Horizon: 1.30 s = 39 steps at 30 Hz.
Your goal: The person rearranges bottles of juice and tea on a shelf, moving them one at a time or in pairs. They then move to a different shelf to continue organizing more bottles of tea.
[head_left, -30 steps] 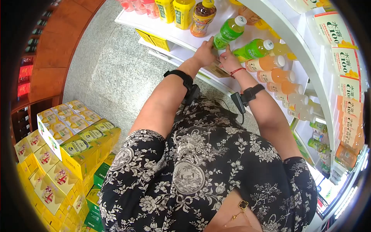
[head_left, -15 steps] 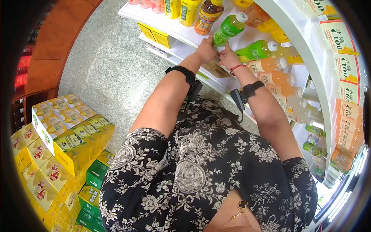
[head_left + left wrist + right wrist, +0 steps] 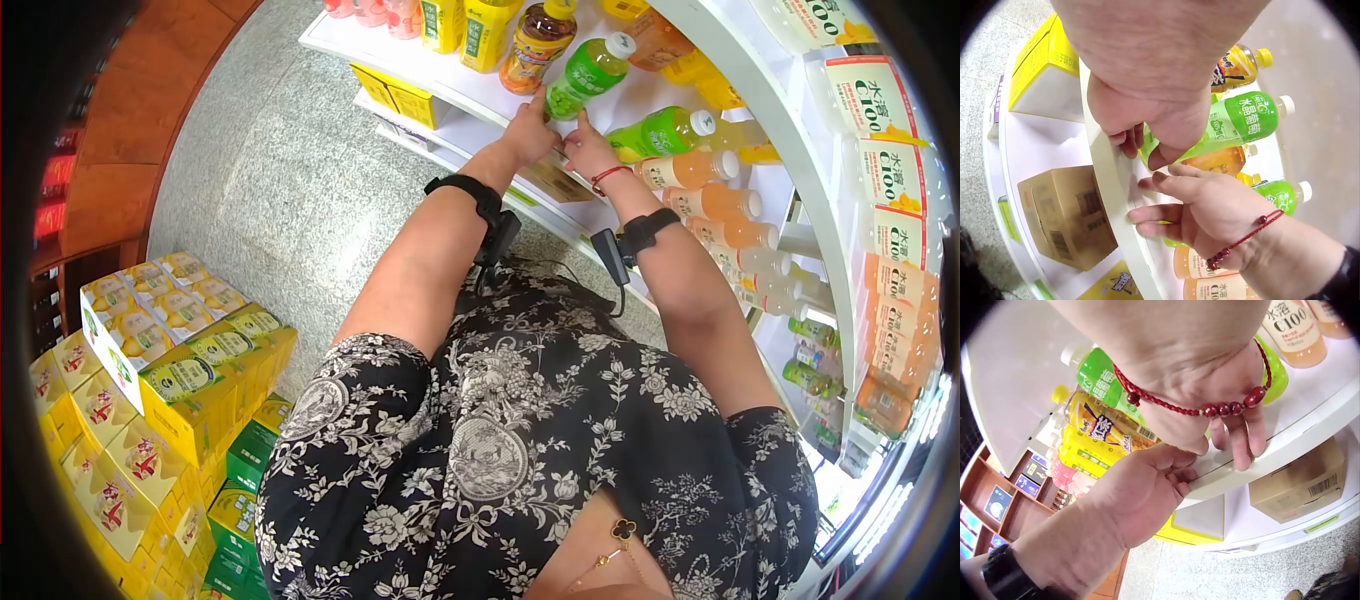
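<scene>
A bottle of grape drink [image 3: 588,74] with a green label and white cap stands at the front of a white shelf. My left hand [image 3: 530,135] is at its base; in the left wrist view the thumb [image 3: 1165,156] lies on one side of the bottle's foot and curled fingers show on the other. My right hand [image 3: 592,156], with a red beaded bracelet [image 3: 1222,410], is beside the base with its fingers loosely spread near the left thumb. A second green-labelled bottle [image 3: 650,133] stands just past the right hand.
A brown-labelled tea bottle [image 3: 538,48] with a yellow cap and yellow cartons [image 3: 488,35] stand to the left. Orange drink bottles [image 3: 685,166] line the shelf at right. Below are a cardboard box [image 3: 1069,215] and a yellow box [image 3: 1044,65]. Stacked drink cases [image 3: 200,365] stand on the floor.
Both hands stay around the base of the grape drink bottle, which stands a little more upright beside the tea bottle. The head view has shifted slightly.
</scene>
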### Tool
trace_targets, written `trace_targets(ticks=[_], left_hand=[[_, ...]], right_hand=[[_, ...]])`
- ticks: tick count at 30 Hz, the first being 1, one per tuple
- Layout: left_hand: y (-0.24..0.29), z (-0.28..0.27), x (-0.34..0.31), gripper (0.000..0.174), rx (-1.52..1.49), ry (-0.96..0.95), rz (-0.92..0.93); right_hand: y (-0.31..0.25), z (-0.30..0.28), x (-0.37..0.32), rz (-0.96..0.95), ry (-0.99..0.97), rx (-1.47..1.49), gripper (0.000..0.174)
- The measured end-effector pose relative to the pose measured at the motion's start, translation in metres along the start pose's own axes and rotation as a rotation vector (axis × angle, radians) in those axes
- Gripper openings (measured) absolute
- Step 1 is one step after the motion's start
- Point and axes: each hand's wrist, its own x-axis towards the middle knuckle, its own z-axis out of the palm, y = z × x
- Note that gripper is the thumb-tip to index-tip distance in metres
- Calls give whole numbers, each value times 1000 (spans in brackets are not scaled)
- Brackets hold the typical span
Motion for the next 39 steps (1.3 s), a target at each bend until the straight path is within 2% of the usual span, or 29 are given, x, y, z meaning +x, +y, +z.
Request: trace_targets(ticks=[6,15,20,22,25,27,31,33,39], left_hand=[[-19,6,13,86,-68,9,79],[-7,2,6,83,9,-4,17],[-21,8,13,81,-26,-9,63],[-16,5,13,81,-46,-17,88],[-16,3,12,81,-68,-45,115],[-17,3,10,89,13,-25,127],[-22,6,14,89,18,-34,132],[-32,10,22,90,-89,-35,159],[-24,7,11,91,21,31,159]], right_hand=[[2,0,2,-2,11,11,76],[13,6,9,-25,54,-41,74],[9,8,6,-10,74,-69,74],[8,7,5,-55,124,-234,76],[7,9,5,-39,142,-249,77],[8,9,5,-38,156,-248,77],[7,9,3,-41,157,-256,75],[5,8,2,-35,151,-247,74],[6,8,-7,-75,162,-194,70]])
